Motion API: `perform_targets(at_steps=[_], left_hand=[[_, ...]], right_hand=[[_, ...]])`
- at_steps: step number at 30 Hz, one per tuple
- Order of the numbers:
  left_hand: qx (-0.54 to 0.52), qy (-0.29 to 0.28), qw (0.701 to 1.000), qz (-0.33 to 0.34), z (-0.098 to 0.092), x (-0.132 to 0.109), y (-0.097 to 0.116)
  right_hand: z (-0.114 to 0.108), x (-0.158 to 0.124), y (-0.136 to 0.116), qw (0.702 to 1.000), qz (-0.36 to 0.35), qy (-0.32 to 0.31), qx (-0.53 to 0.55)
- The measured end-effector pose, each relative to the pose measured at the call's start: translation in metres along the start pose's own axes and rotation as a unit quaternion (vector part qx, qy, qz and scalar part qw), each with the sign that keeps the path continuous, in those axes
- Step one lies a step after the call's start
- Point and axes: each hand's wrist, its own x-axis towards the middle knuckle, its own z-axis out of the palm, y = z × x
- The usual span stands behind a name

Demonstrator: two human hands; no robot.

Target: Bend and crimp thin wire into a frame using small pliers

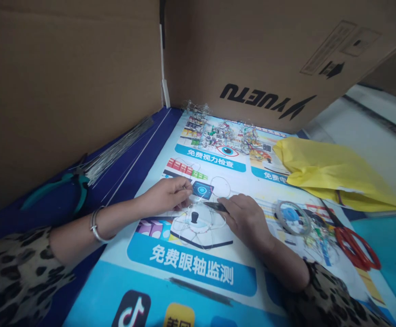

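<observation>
My left hand [170,194] is closed in a pinch on thin wire, above the printed sheet. The wire piece [198,244] is bent into several large loops and spreads below and between both hands. From the left, my right hand [248,218] meets it with a pair of dark, pointed tweezers [216,206], gripped between thumb and fingers. The tweezers' tip points at the wire by my left fingertips; whether it touches cannot be made out. Part of the wire is hidden behind my left fingers.
Teal-handled pliers [82,193] and a bundle of straight wires [116,147] lie left. Right are a tape roll [293,218], red scissors [357,250] and a yellow bag [327,172]. Tangled wire pieces [228,131] lie before the cardboard wall [252,54]. A dark thin strip [201,290] lies in front.
</observation>
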Motion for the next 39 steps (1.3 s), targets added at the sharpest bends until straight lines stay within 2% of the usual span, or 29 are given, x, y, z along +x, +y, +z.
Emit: perform_targets(at_steps=[13,21,32,39], left_hand=[[0.087,0.022,0.996,0.026,0.002,-0.002,0.005],[0.150,0.030,0.987,0.054,0.001,-0.003,0.007],[0.206,0.032,0.977,0.053,0.001,-0.004,0.009],[0.172,0.018,0.983,0.062,0.000,-0.004,0.009]], right_hand=[[-0.008,0.004,-0.007,0.997,-0.025,0.009,-0.071],[-0.013,0.006,-0.012,0.990,-0.056,-0.007,-0.126],[-0.010,0.003,-0.013,0.995,-0.031,-0.012,-0.095],[-0.009,0.001,-0.012,0.997,-0.017,-0.007,-0.070]])
